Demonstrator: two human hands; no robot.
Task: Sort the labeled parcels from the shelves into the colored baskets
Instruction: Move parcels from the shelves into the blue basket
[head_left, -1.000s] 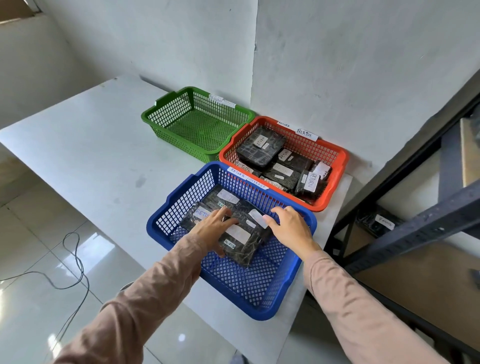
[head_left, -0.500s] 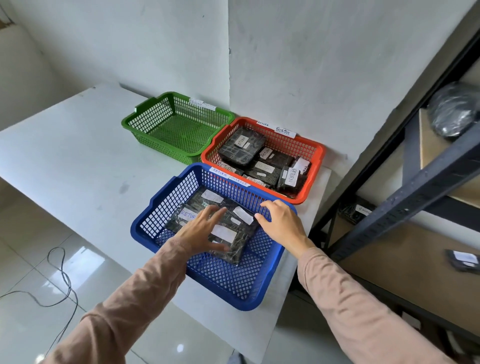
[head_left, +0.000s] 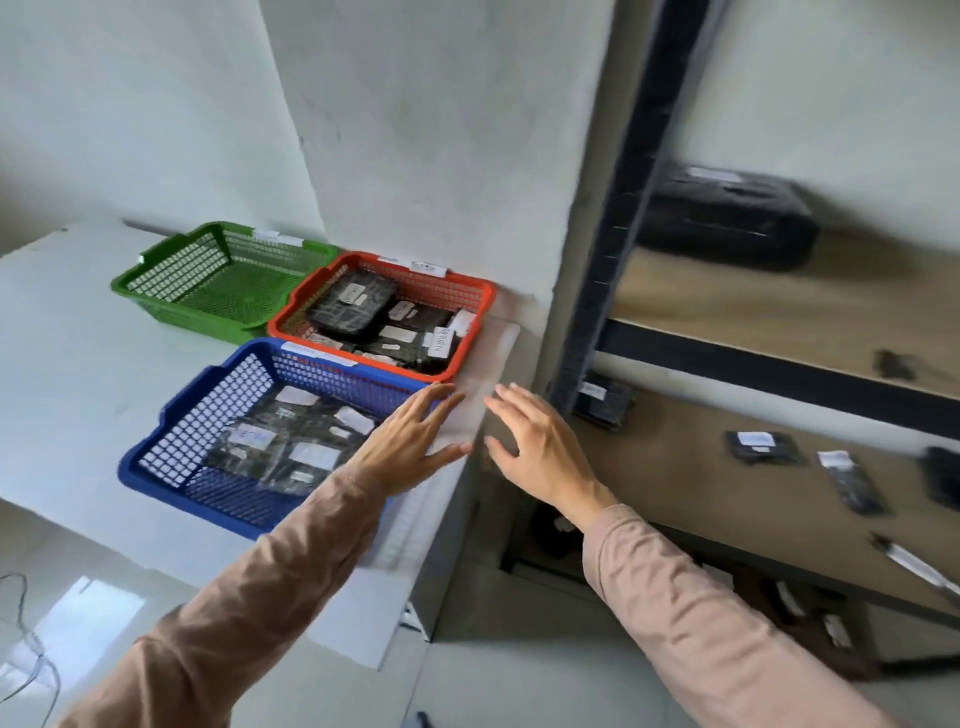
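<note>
White table (head_left: 78, 364), parcels (head_left: 291, 441) in blue basket (head_left: 171, 415)

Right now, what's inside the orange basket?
The orange basket holds several dark wrapped parcels with white labels, stacked and overlapping. One label seems to read RETURN. How many lie underneath is hidden by the top ones.

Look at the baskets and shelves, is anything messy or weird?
Nothing looks broken or spilled. The green basket is empty, while the orange basket and blue basket hold parcels piled crookedly over each other. A few parcels lie scattered on the wooden shelf. Both hands are open and empty.
</note>
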